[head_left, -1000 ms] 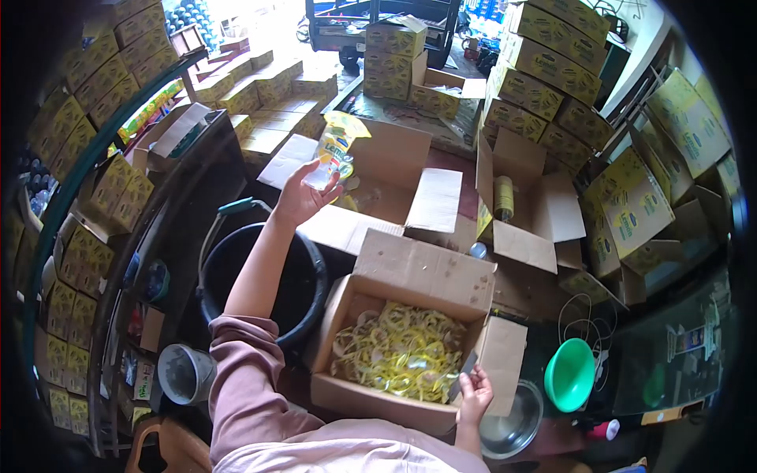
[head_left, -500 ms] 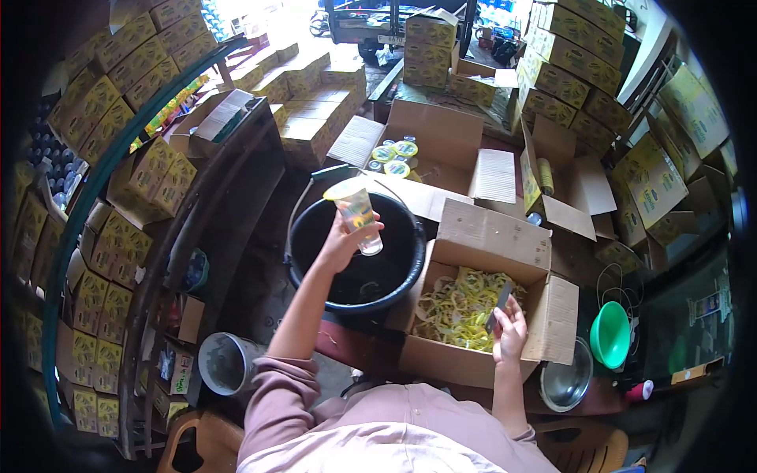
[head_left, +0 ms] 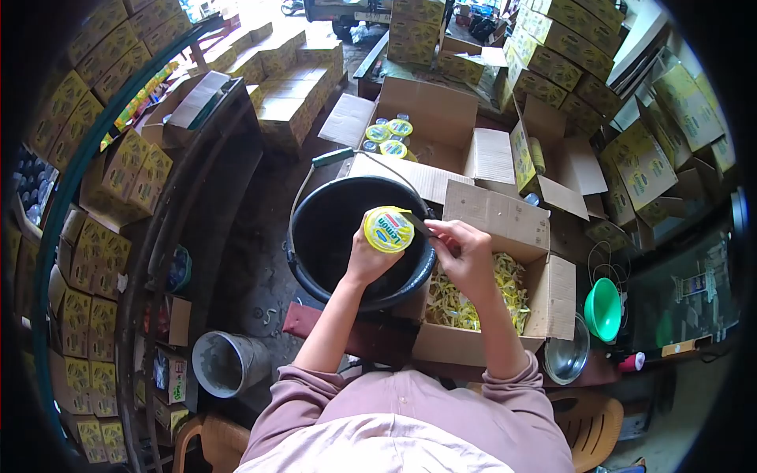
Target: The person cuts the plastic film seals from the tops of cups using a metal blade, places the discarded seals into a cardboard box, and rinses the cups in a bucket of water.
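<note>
My left hand [head_left: 369,256] is wrapped round a plastic cup [head_left: 389,229] whose yellow lid, printed "Lemon", faces the camera. The cup is above the black bucket [head_left: 315,213]. In my right hand [head_left: 465,251] is a dark flat blade [head_left: 419,225], pinched between the fingers, its end at the right edge of the lid. Below and beside my right hand stands an open cardboard box [head_left: 561,296] holding yellow plastic strips [head_left: 509,293].
Another open box [head_left: 430,106] behind the bucket holds lidded cups [head_left: 392,147]. A grey pail [head_left: 229,364] stands at the left, a green bowl [head_left: 603,309] and glass lid [head_left: 568,355] at the right. Stacked cartons [head_left: 91,315] line both sides.
My left hand has lowered the cup and tilted its lid toward the camera. My right hand has moved left with the blade, from over the strip box to the lid's edge.
</note>
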